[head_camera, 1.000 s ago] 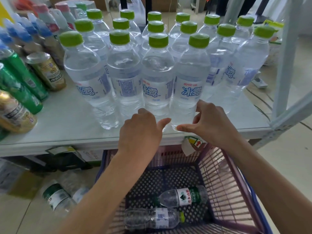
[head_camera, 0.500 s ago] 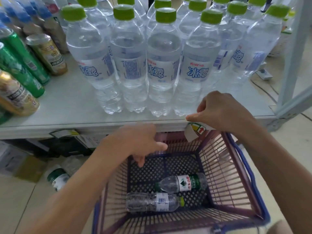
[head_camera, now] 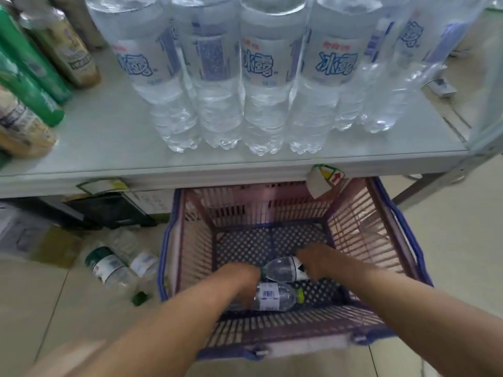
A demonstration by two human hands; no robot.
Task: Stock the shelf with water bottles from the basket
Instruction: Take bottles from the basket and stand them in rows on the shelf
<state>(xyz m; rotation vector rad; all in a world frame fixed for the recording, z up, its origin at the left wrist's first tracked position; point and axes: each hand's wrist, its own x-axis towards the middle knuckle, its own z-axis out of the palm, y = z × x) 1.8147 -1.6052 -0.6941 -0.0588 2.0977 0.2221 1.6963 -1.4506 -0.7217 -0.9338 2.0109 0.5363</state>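
A pink basket with a blue rim (head_camera: 408,240) stands on the floor below the white shelf (head_camera: 109,148). Two water bottles lie in it. My left hand (head_camera: 245,281) covers the base end of the near bottle (head_camera: 275,296), which has a white label and a yellow-green cap, and its fingers curl around it. My right hand (head_camera: 315,261) rests on the label of the far bottle (head_camera: 280,272); blur hides its grip. Rows of clear water bottles (head_camera: 269,77) stand upright on the shelf above.
Green and tan drink bottles (head_camera: 30,83) crowd the shelf's left side. A curled price tag (head_camera: 324,178) hangs from the shelf edge over the basket. Loose bottles (head_camera: 109,268) lie on the floor left of the basket. A shelf post (head_camera: 490,110) rises at the right.
Both hands dropped from the shelf edge down into the basket onto the two bottles. The view tilted downward and moved closer.
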